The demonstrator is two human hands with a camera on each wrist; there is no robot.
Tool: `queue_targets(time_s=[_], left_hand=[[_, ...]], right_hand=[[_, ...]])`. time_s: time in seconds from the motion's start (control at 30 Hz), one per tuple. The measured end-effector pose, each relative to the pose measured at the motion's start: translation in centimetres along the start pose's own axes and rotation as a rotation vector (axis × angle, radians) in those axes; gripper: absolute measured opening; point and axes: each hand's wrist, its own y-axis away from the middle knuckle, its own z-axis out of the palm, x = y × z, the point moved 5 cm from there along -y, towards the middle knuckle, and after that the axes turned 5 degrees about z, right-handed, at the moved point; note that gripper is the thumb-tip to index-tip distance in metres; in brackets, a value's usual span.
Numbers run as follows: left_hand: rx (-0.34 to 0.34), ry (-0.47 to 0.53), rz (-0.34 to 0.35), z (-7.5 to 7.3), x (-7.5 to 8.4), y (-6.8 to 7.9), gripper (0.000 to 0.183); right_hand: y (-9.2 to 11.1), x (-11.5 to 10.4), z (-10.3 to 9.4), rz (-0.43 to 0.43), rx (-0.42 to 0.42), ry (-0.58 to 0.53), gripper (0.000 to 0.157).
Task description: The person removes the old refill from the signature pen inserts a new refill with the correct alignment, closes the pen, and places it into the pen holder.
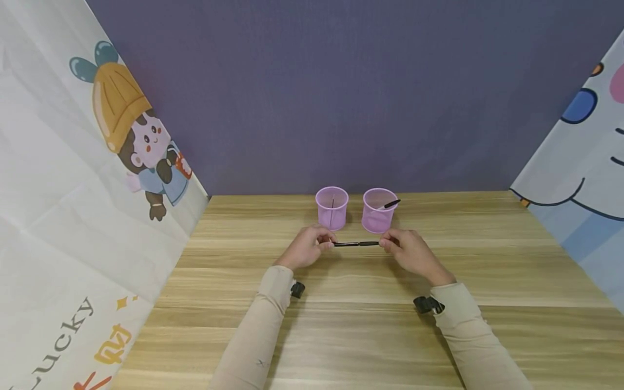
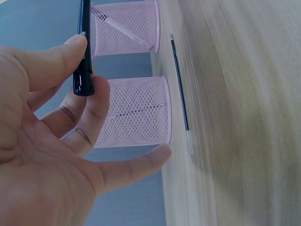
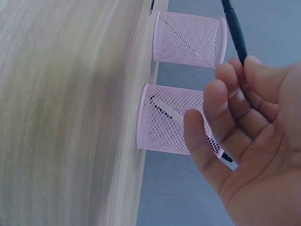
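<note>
A black pen (image 1: 356, 244) is stretched level between my two hands, just in front of two pink mesh cups. My left hand (image 1: 308, 248) pinches one end of it between thumb and fingers; in the left wrist view the blunt end of the pen (image 2: 83, 75) sticks out past the thumb. At the other end, the thumb and fingertips of my right hand (image 1: 411, 252) pinch the narrower tip of the pen (image 3: 236, 33). On the table beside the cups lies a thin pen refill (image 2: 180, 87), dark with a clear end.
The left mesh cup (image 1: 332, 219) has a thin dark refill leaning inside. In the right mesh cup (image 1: 376, 222) a white pen with a black end (image 1: 391, 204) pokes over the rim. Behind the wooden table (image 1: 361, 336) rises a grey-blue panel (image 1: 341, 97).
</note>
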Motion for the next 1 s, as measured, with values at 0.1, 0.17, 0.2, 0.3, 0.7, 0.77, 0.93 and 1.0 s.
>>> queue_targets(time_s=[0.1,0.17,0.2,0.3,0.7,0.77,0.93,1.0], left_hand=[[0.0,-0.001,-0.001,0.01,-0.04,-0.03,0.01],[0.002,-0.001,-0.001,0.02,-0.03,-0.04,0.01],[0.003,-0.001,-0.001,0.02,-0.01,-0.04,0.01],[0.005,0.002,0.0,0.01,0.01,-0.08,0.01],[0.001,0.002,0.008,-0.07,0.0,-0.08,0.01],[0.002,0.0,0.008,-0.06,0.01,-0.07,0.01],[0.002,0.0,0.005,-0.03,0.03,-0.04,0.01],[0.001,0.004,0.003,-0.03,0.05,-0.02,0.01]], right_hand=[[0.0,0.0,0.01,0.0,-0.003,0.002,0.019],[0.0,0.03,0.04,0.0,-0.005,0.007,0.02],[-0.01,0.05,0.06,0.0,-0.005,0.01,0.021],[-0.01,0.09,0.09,-0.002,-0.002,0.018,0.023],[-0.13,0.24,0.42,0.001,-0.012,0.03,0.029],[-0.14,0.19,0.41,0.0,-0.013,0.029,0.029],[-0.12,0.05,0.41,-0.003,-0.02,0.023,0.03],[-0.13,0.05,0.45,-0.005,-0.026,0.023,0.031]])
